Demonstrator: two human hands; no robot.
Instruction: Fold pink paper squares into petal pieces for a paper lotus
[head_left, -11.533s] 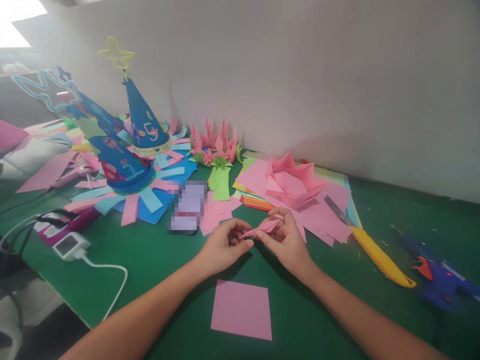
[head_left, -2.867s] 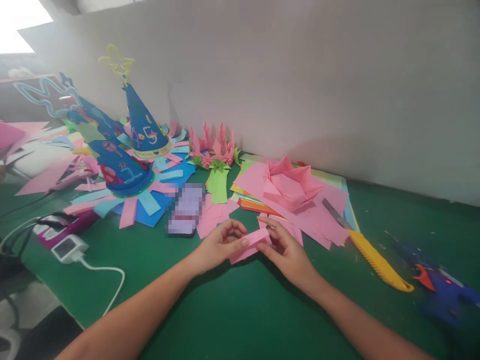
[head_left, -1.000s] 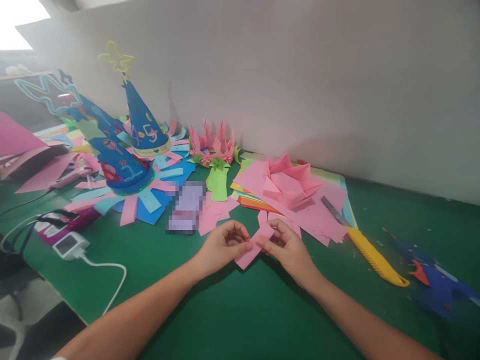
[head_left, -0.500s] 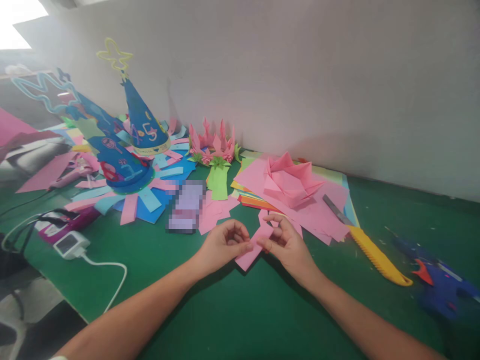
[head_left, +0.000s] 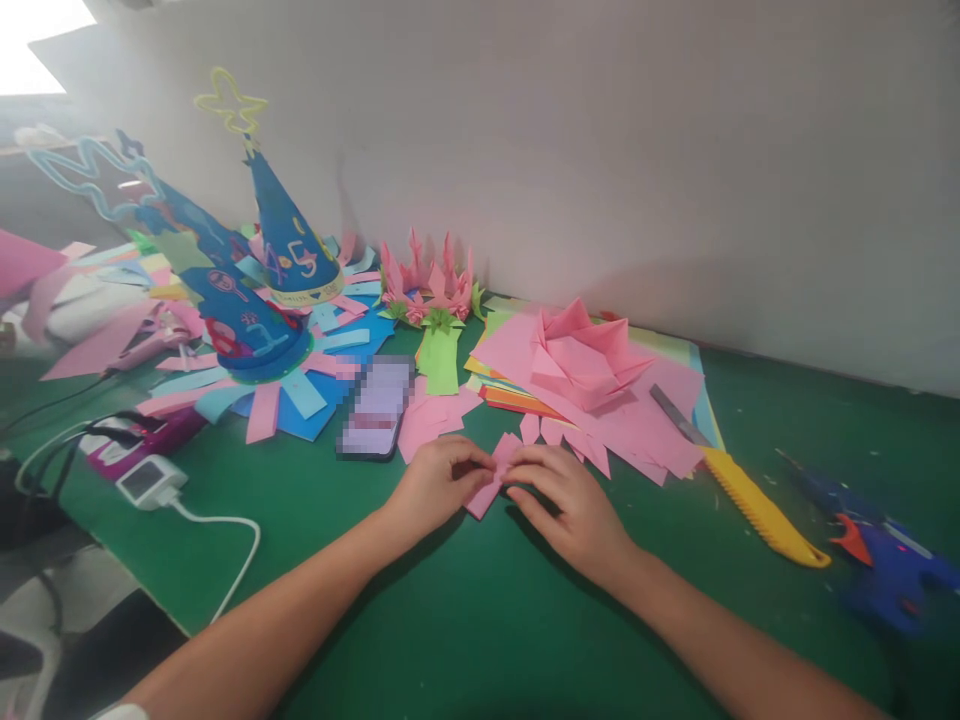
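Observation:
A small folded piece of pink paper (head_left: 484, 500) lies slantwise at or just above the green table, between my hands. My left hand (head_left: 435, 485) pinches its left edge between thumb and fingers. On the other side, my right hand (head_left: 574, 510) has its fingertips on the paper's right edge, near the middle, with the thumb a little lower. The fingers cover part of the paper. Just beyond the hands lie several small pink paper pieces (head_left: 555, 434).
A pink paper flower (head_left: 589, 355) sits on stacked sheets beside a yellow-handled craft knife (head_left: 761, 510). A blue glue gun (head_left: 889, 575) is at right. Leftward are a phone (head_left: 377, 410), decorated blue cones (head_left: 289, 235), a pink paper crown (head_left: 431, 285) and a corded power strip (head_left: 142, 440).
The loose pink square in front of me is gone from the table, and a folded pink paper is in my hands. Just now, the paper moved slightly away from me and my right fingers shifted onto its edge.

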